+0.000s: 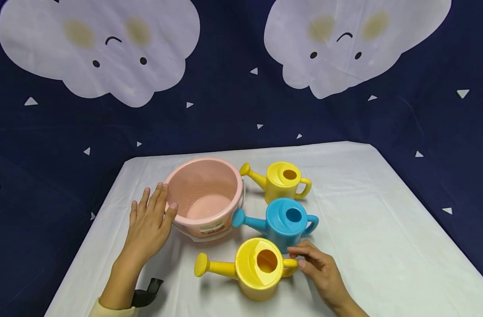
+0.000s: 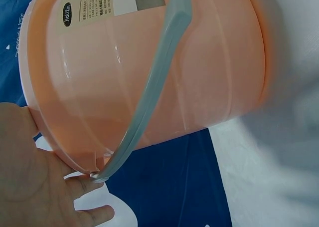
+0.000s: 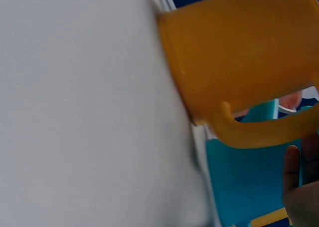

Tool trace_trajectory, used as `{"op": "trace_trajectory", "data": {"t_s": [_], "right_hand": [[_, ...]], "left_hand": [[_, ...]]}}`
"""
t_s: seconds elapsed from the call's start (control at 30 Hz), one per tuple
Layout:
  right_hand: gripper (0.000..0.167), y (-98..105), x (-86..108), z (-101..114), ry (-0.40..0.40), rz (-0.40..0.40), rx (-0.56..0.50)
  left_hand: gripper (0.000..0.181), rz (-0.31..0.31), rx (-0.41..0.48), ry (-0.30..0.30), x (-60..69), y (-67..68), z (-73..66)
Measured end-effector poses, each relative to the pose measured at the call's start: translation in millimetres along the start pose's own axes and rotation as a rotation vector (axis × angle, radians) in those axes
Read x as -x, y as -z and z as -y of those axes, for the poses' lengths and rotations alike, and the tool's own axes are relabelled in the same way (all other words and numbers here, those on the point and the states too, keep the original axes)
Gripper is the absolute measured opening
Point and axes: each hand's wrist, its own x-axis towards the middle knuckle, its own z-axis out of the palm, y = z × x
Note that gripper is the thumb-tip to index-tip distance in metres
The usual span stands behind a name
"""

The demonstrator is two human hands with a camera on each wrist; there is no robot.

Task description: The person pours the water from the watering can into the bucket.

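Note:
A pink bucket (image 1: 203,220) with a pale handle (image 2: 149,92) stands upright on the white-covered table. My left hand (image 1: 149,224) rests against the left side of its rim with fingers extended. At the front stands a yellow watering can (image 1: 249,277), its spout pointing left. Beside the can's handle (image 3: 259,133) is my right hand (image 1: 325,270), thumb and bent fingers near it but not wrapped round it. Just behind, a blue watering can (image 1: 285,229) has its spout close to the bucket. A second yellow watering can (image 1: 279,185) stands farther back.
A white cloth (image 1: 384,246) covers the table. Behind it hangs a dark blue curtain (image 1: 225,119) with cloud faces and small white triangles. A black strap piece (image 1: 148,294) shows at the left wrist.

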Motion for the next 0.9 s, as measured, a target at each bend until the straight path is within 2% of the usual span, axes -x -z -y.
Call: {"op": "trace_trajectory", "data": {"t_s": [0.17,0.47,0.63,0.9], "right_hand": [[0.033,7,-5.5,6,0.095,-0.043,0.024],[0.032,21,-14.6,11,0.165,-0.088,-0.011],[0.031,32,-18.4,12,0.162,-0.129,-0.016],[0.028,47,-23.1,9,0.145,-0.176,0.055]], "left_hand": [[0.061,0.004,-0.002,0.004,0.7,-0.4,0.1],[0.061,0.004,-0.006,0.011,1.8,-1.1,0.0],[0.061,0.008,-0.005,0.011,1.8,-0.7,0.0],[0.061,0.010,-0.008,0.006,0.5,0.8,-1.1]]}}
